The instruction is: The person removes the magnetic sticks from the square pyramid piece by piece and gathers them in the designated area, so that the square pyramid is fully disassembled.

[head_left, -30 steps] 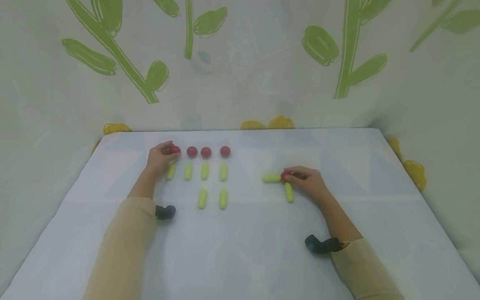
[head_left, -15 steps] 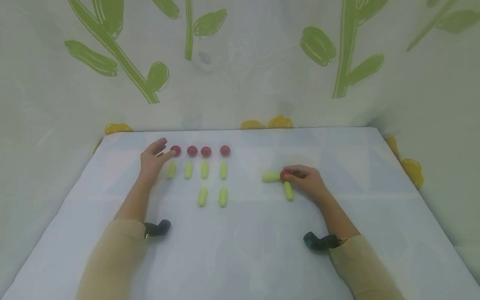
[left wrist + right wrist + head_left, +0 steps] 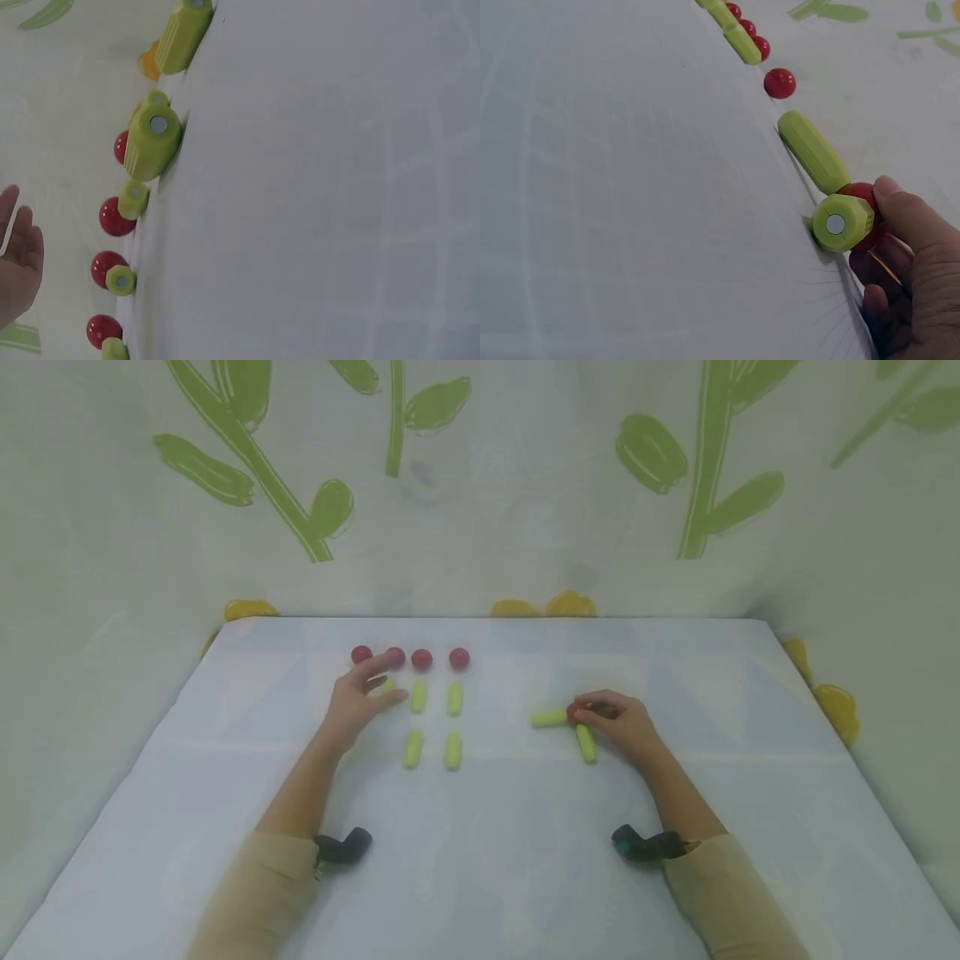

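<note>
My right hand (image 3: 626, 725) pinches a red ball (image 3: 864, 196) between thumb and fingers. Two yellow-green rods meet that ball: one rod (image 3: 549, 718) points left, the other rod (image 3: 587, 744) points toward me. A round metallic disc shows on the near rod's end (image 3: 835, 223) in the right wrist view. Over the left end of the rows hovers my left hand (image 3: 352, 710), fingers spread and holding nothing. It partly covers a red ball (image 3: 396, 657) and a green rod (image 3: 388, 687); another rod at that end is hidden. In the left wrist view, the left hand (image 3: 19, 274) shows at the edge.
Along the back of the white table (image 3: 480, 860) runs a row of red balls, from the leftmost ball (image 3: 362, 655) to the rightmost ball (image 3: 459, 658). Nearer lie several green rods, including one rod (image 3: 454, 699) and a front rod (image 3: 453, 750). A leaf-patterned wall (image 3: 510, 527) stands behind.
My left hand has let go of the leftmost red ball, drawn back from it, then moved right over the green rods. The right hand keeps pinching its ball in the same place.
</note>
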A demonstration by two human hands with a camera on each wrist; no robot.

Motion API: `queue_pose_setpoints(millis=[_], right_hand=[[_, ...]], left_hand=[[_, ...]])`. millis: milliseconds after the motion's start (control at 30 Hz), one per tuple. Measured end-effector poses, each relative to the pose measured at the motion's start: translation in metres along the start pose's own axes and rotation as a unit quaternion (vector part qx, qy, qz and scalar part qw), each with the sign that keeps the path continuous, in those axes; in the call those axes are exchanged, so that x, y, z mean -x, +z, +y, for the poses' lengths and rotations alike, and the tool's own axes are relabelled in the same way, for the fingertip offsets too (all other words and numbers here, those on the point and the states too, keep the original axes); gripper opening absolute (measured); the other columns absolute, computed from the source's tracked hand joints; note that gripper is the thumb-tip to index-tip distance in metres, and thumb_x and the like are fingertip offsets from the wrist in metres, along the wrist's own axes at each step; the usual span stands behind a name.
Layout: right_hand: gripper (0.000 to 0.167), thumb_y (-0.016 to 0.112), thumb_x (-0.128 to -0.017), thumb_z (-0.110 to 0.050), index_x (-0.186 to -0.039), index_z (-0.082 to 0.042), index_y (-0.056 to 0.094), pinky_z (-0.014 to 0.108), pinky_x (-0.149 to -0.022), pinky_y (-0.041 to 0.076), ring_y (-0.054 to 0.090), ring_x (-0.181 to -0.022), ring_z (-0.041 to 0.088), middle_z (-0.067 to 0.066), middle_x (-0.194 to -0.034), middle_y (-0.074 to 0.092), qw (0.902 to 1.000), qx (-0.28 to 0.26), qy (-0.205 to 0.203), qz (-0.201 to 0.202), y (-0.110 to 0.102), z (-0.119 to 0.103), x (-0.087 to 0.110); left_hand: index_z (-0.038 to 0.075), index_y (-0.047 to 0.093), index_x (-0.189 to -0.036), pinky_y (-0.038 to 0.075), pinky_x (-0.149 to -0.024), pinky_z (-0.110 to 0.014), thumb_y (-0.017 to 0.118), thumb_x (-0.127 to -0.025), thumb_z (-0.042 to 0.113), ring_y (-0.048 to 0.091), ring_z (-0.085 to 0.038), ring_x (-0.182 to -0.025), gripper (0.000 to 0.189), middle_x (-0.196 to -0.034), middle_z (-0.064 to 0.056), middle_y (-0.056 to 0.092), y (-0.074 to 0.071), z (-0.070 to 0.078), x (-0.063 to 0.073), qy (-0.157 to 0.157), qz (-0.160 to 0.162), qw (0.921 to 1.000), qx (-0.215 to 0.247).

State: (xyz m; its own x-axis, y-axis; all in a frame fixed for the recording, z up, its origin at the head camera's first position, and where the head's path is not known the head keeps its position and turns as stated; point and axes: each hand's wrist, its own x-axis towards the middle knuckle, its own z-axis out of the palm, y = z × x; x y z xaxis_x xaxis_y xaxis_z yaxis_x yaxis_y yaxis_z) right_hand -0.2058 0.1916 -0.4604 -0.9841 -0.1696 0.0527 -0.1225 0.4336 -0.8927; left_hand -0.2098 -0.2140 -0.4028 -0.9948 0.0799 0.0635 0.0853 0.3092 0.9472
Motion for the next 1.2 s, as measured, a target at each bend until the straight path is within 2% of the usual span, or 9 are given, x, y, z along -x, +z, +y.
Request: queue_pose_setpoints(millis=[67, 200, 367, 500, 733, 833, 967, 1067, 1200], right_hand=[[0.039, 0.071, -0.083, -0.038, -0.112, -0.012, 0.067, 0.024, -0.084, 0.046, 0.064, -0.093, 0.009, 0.006, -0.105, 0.07, 1.0, -0.006, -0.004, -0.003, 0.0, 0.0, 0.0], [0.038, 0.071, -0.083, -0.035, -0.112, -0.011, 0.067, 0.02, -0.083, 0.046, 0.064, -0.091, 0.007, 0.008, -0.105, 0.07, 0.9999, -0.012, -0.009, -0.007, 0.001, 0.0, 0.0], [0.036, 0.07, -0.084, -0.033, -0.112, -0.01, 0.067, 0.018, -0.083, 0.046, 0.065, -0.091, 0.007, 0.008, -0.104, 0.071, 0.9996, -0.015, -0.02, -0.01, 0.001, 0.002, -0.001], [0.036, 0.071, -0.084, -0.033, -0.112, -0.011, 0.067, 0.019, -0.083, 0.046, 0.065, -0.09, 0.008, 0.007, -0.103, 0.071, 0.9995, -0.015, -0.023, -0.014, 0.001, 0.002, -0.001], [0.033, 0.07, -0.086, -0.028, -0.114, -0.01, 0.067, 0.022, -0.084, 0.045, 0.063, -0.09, 0.007, 0.01, -0.107, 0.07, 0.9993, -0.009, -0.021, -0.03, 0.0, -0.003, 0.001], [0.033, 0.07, -0.086, -0.026, -0.114, -0.009, 0.067, 0.024, -0.085, 0.045, 0.063, -0.091, 0.008, 0.01, -0.108, 0.069, 0.9992, -0.009, -0.017, -0.035, -0.001, -0.007, 0.003], [0.036, 0.071, -0.084, -0.034, -0.112, -0.012, 0.067, 0.034, -0.092, 0.045, 0.064, -0.098, 0.015, 0.007, -0.108, 0.069, 0.9991, -0.01, -0.011, -0.039, 0.0, -0.003, 0.002], [0.039, 0.071, -0.082, -0.041, -0.112, -0.016, 0.067, 0.042, -0.095, 0.044, 0.062, -0.103, 0.02, 0.004, -0.11, 0.069, 0.9991, -0.009, -0.004, -0.04, 0.001, 0.001, 0.0], [0.04, 0.071, -0.081, -0.044, -0.112, -0.017, 0.068, 0.046, -0.096, 0.043, 0.06, -0.105, 0.023, 0.004, -0.113, 0.067, 0.9992, 0.003, -0.001, -0.04, 0.001, 0.0, 0.0]], left_hand=[[0.008, 0.05, -0.135, 0.032, -0.11, -0.045, 0.074, -0.081, 0.011, 0.042, -0.029, -0.131, 0.059, -0.139, -0.014, 0.049, 0.006, 0.001, 0.003, 0.014, -0.037, 0.999, -0.018], [0.013, 0.054, -0.133, 0.035, -0.108, -0.047, 0.074, -0.08, 0.011, 0.046, -0.028, -0.128, 0.058, -0.136, -0.009, 0.053, 0.016, 0.005, 0.008, 0.031, -0.093, 0.994, -0.049], [0.009, 0.056, -0.13, 0.035, -0.108, -0.043, 0.074, -0.079, 0.005, 0.049, -0.026, -0.125, 0.054, -0.133, -0.011, 0.056, 0.032, 0.007, 0.008, 0.07, -0.149, 0.9863, -0.013], [0.009, 0.056, -0.13, 0.033, -0.11, -0.042, 0.073, -0.079, 0.004, 0.048, -0.023, -0.127, 0.054, -0.134, -0.012, 0.055, 0.046, 0.007, 0.008, 0.063, -0.187, 0.9802, 0.014], [0.023, 0.056, -0.131, 0.035, -0.108, -0.04, 0.076, -0.079, 0.02, 0.046, -0.016, -0.13, 0.056, -0.134, 0.003, 0.055, 0.076, 0.01, 0.003, 0.035, -0.225, 0.9736, -0.013], [0.02, 0.055, -0.132, 0.034, -0.109, -0.038, 0.076, -0.079, 0.02, 0.045, -0.017, -0.131, 0.056, -0.136, 0.002, 0.054, 0.089, 0.016, 0.004, 0.03, -0.244, 0.9693, 0.005], [0.017, 0.054, -0.134, 0.034, -0.109, -0.036, 0.075, -0.08, 0.019, 0.044, -0.016, -0.131, 0.057, -0.136, 0.003, 0.053, 0.11, 0.019, 0.002, 0.032, -0.257, 0.966, 0.004], [0.019, 0.053, -0.134, 0.037, -0.107, -0.034, 0.076, -0.08, 0.023, 0.045, -0.014, -0.13, 0.059, -0.135, 0.007, 0.053, 0.127, 0.016, 0.0, 0.033, -0.259, 0.9652, -0.011], [0.021, 0.055, -0.132, 0.039, -0.106, -0.032, 0.077, -0.079, 0.023, 0.047, -0.014, -0.127, 0.057, -0.133, 0.006, 0.055, 0.147, 0.014, -0.002, 0.025, -0.256, 0.9663, -0.016]])
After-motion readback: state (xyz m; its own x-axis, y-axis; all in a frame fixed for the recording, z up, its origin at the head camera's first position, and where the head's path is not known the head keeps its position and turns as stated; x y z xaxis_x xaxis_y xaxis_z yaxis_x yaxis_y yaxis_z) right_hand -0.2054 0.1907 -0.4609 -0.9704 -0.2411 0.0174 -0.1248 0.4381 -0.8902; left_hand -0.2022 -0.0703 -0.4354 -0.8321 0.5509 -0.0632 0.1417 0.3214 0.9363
